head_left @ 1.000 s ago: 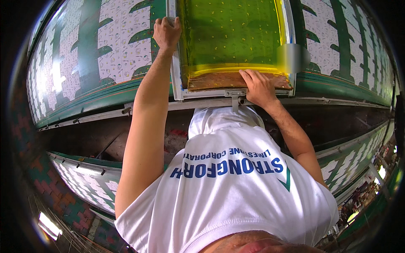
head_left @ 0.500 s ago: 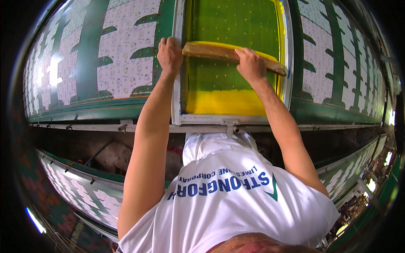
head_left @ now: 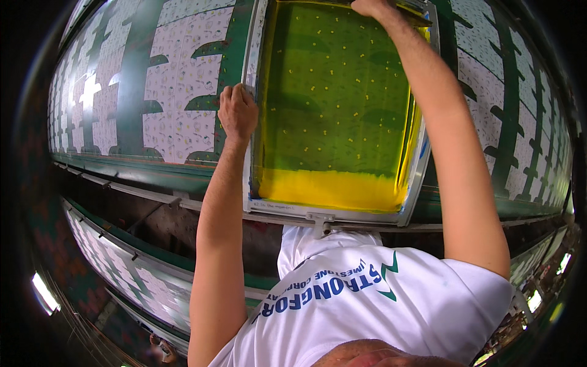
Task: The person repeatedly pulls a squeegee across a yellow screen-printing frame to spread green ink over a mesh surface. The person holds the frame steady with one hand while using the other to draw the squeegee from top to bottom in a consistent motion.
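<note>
A screen-printing frame [head_left: 249, 153] with silver metal edges lies on the long green table. Its mesh [head_left: 330, 92] looks green with small yellow specks, and a thick band of yellow ink [head_left: 330, 186] spreads along the near end. My left hand [head_left: 238, 113] is closed on the frame's left edge, fingers curled. At the far end, my right hand [head_left: 373, 7] grips a wooden squeegee [head_left: 417, 18]; the top of the picture cuts off most of both. Only the squeegee's right end shows, beside the frame's right rail.
Printed pale fabric pieces [head_left: 189, 79] with leaf-shaped gaps lie on the green table [head_left: 131, 79] on both sides. A metal rail [head_left: 153, 194] with a clamp [head_left: 321, 223] runs along the near edge. Behind me is another table [head_left: 122, 263]; a person [head_left: 164, 350] appears at lower left.
My right hand has pushed the squeegee away to the frame's far end, leaving mesh bare of it in the middle. My left hand stays on the left edge; the whole view has shifted.
</note>
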